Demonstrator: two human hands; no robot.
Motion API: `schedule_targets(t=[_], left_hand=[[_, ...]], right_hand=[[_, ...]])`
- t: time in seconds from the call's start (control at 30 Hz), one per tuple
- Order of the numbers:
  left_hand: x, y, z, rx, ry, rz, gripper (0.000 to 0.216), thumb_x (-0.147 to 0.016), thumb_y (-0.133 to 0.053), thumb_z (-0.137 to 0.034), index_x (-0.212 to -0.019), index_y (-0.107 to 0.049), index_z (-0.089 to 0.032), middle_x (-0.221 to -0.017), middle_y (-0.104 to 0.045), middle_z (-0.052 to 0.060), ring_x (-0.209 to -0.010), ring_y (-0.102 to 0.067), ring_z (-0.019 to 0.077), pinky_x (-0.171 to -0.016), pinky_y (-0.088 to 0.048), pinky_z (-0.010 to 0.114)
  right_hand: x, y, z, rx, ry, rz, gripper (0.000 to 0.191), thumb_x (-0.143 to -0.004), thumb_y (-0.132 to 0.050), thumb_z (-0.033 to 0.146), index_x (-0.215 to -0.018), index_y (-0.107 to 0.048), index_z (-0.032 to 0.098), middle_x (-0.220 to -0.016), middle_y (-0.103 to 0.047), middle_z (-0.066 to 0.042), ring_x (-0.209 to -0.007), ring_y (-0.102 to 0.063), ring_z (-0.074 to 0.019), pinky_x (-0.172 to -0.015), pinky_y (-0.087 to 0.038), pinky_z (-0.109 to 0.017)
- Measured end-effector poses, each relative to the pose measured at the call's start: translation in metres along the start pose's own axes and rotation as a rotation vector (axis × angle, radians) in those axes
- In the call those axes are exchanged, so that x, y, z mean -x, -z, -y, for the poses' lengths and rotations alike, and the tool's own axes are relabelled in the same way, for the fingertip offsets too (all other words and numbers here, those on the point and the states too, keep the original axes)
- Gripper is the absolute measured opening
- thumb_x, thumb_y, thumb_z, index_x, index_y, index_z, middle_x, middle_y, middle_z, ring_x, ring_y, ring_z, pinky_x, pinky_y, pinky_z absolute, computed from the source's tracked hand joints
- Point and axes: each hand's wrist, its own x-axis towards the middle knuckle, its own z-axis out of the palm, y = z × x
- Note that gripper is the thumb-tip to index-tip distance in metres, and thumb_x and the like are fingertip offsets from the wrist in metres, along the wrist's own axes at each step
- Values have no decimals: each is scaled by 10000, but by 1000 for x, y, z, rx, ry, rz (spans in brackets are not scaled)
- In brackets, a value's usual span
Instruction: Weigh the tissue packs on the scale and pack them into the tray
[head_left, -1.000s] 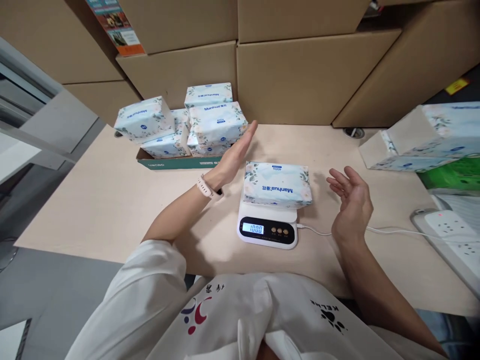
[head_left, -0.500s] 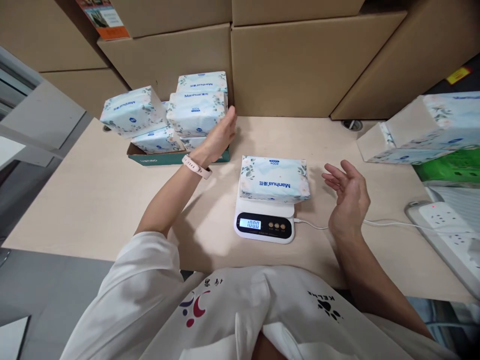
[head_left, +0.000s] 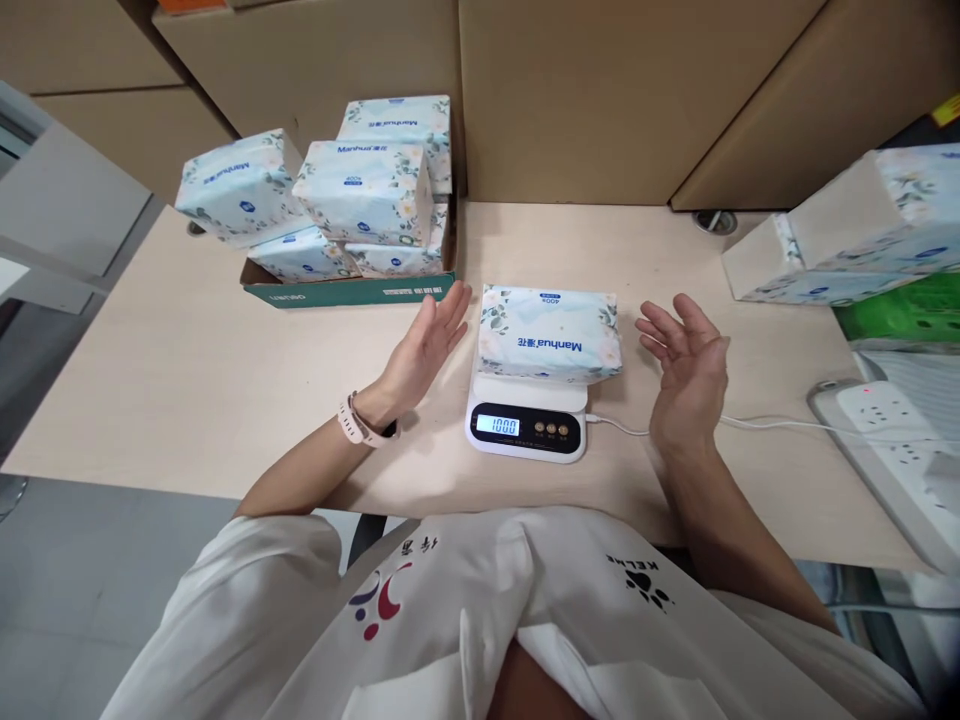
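A white and pale blue tissue pack (head_left: pixel 550 333) lies flat on a white digital scale (head_left: pixel 526 440), whose lit display reads 100.0. My left hand (head_left: pixel 421 350) is held just left of the pack with fingers stretched out, touching nothing. To the pack's right, my right hand (head_left: pixel 686 375) is open with fingers slightly curled, also apart from it. Behind my left hand stands a green box (head_left: pixel 345 293) filled with tissue packs. One of them, a tissue pack (head_left: pixel 364 195), rests on top of the others.
At the right, more tissue packs (head_left: pixel 840 235) are stacked near a green package (head_left: pixel 900 307). A white cable (head_left: pixel 787 427) runs from the scale past a power strip (head_left: pixel 896 425). Large cardboard boxes (head_left: pixel 562 100) form a wall behind the table (head_left: pixel 172 390).
My left hand has come away from the packs in the green box, back toward the scale. The front top pack there sits further left. The camera view has tipped down slightly.
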Motion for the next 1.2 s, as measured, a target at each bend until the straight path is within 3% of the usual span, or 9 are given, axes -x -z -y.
schedule_targets(t=[0.13,0.3,0.53,0.87,0.97,1.07,1.13,1.2], left_hand=[[9,-6,10,27,44,32,899,-1010,-320,-892,-1722,-384,-347,-1889,-201,-36,-1778,-98,232,-1461,-151,474],[8,-6,11,39,58,24,917,-1038,-273,-842,-1776,-271,-297,-1898,-147,-24,-1780,-84,203,-1464,-121,437],[11,-8,7,13,80,12,869,-1074,-186,-779,-1790,-216,-287,-1904,-126,-24,-1782,-68,189,-1460,-116,419],[10,-2,17,10,49,-16,885,-987,-349,-901,-1663,-473,-343,-1879,-246,-19,-1774,-135,234,-1458,-170,475],[10,-2,17,3,50,-21,887,-980,-353,-906,-1648,-491,-339,-1877,-256,-11,-1773,-145,241,-1454,-190,470],[11,-3,15,1,56,-52,894,-959,-394,-922,-1612,-540,-330,-1865,-297,4,-1767,-194,255,-1448,-212,484],[12,-5,12,-5,51,-91,856,-953,-428,-918,-1540,-613,-323,-1838,-370,16,-1752,-259,269,-1438,-245,492],[14,-7,9,-18,21,-145,763,-970,-463,-874,-1408,-697,-296,-1755,-516,52,-1700,-389,291,-1406,-316,496]], right_hand=[[4,2,-2,17,-15,185,796,-1033,-310,840,-1602,-565,345,-1650,-635,-91,-1572,-575,-306,-1364,-335,-647],[8,4,-4,60,7,288,854,-1029,-274,865,-1678,-486,352,-1787,-474,-64,-1702,-392,-287,-1441,-195,-600],[6,7,-6,101,28,283,865,-1030,-236,870,-1687,-476,363,-1797,-459,-47,-1705,-387,-278,-1442,-182,-604],[1,5,-4,106,54,188,884,-1012,-301,874,-1594,-585,273,-1710,-569,-119,-1643,-488,-296,-1414,-262,-589],[2,3,1,123,65,132,827,-1027,-316,844,-1507,-662,265,-1597,-677,-112,-1561,-583,-293,-1373,-329,-589],[3,0,9,122,78,-5,729,-1072,-327,753,-1252,-782,213,-1215,-831,-111,-1227,-764,-278,-1199,-491,-555],[2,-3,15,101,73,-93,728,-1074,-324,744,-1025,-797,193,-934,-801,-88,-933,-757,-246,-995,-555,-489],[2,-5,21,73,55,-135,764,-1056,-322,788,-866,-755,189,-782,-719,-68,-759,-674,-211,-818,-526,-421]])
